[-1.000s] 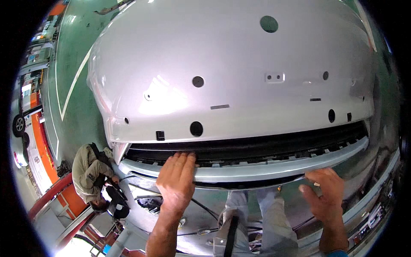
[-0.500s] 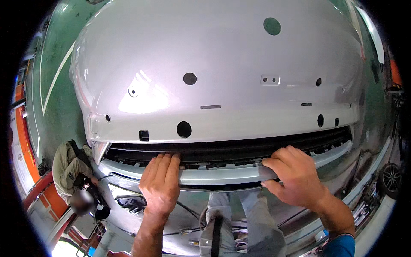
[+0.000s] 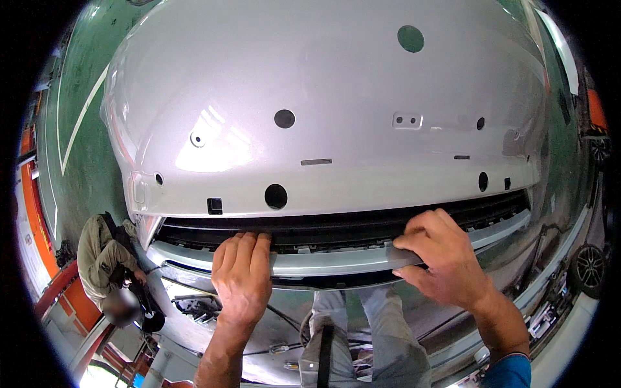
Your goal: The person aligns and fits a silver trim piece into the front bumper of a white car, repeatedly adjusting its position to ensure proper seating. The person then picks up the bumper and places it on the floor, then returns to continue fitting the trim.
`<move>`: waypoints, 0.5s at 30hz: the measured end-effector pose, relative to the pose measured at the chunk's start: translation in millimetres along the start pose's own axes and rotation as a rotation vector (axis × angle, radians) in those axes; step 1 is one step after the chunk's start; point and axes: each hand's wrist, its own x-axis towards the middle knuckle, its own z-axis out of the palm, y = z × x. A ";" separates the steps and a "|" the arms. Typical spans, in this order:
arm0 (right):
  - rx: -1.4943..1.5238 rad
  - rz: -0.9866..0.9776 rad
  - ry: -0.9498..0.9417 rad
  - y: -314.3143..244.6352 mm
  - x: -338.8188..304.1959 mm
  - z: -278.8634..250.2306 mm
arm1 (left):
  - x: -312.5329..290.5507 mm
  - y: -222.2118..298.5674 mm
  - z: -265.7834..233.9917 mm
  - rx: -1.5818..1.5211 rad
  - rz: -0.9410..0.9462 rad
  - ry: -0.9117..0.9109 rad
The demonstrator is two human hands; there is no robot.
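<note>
Across the middle lies a long, slightly curved silver trim strip [image 3: 330, 264], and both my hands hold it. My left hand [image 3: 243, 278] is closed over its left half, fingers hooked past the far edge and thumb hidden. Farther along, my right hand [image 3: 446, 262] pinches it, with bent fingers on the far side and the thumb underneath at the near edge. Small clips or tabs line the strip's far edge, next to a black slatted insert [image 3: 330, 226]. Beyond it spreads a large silver car body panel [image 3: 349, 77] with round holes and narrow slots.
A crouching person [image 3: 107, 255] works close to the panel's left end. Cables [image 3: 281, 317] and loose parts lie below the strip around my legs [image 3: 394, 336]. A wheel [image 3: 588, 266] stands at the far right, by a row of parts. Orange fixtures [image 3: 39, 216] line the left.
My right hand has shifted slightly up and left, its knuckles higher. The dark gap under the strip beside it shows a little wider. My left hand keeps nearly the same hold.
</note>
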 end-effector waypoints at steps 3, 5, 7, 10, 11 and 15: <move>-0.048 0.000 0.032 -3.3 1.6 -1.3 | 2.5 0.3 -4.6 0.005 0.003 -0.029; -0.066 0.002 0.039 -2.8 -1.8 2.0 | 4.9 0.2 -7.4 -0.003 0.003 -0.068; -0.075 -0.033 0.033 -1.7 -1.7 2.0 | 7.5 0.4 -11.1 -0.020 -0.003 -0.103; -0.182 -0.107 -0.023 -1.3 3.5 -0.6 | 11.4 -1.1 -13.8 -0.038 -0.023 -0.166; -0.230 -0.134 -0.051 -0.9 5.7 0.0 | 12.3 -3.5 -12.7 -0.030 -0.031 -0.198; -0.313 -0.189 -0.034 3.7 4.3 11.5 | 14.9 -7.0 -10.3 -0.027 0.003 -0.190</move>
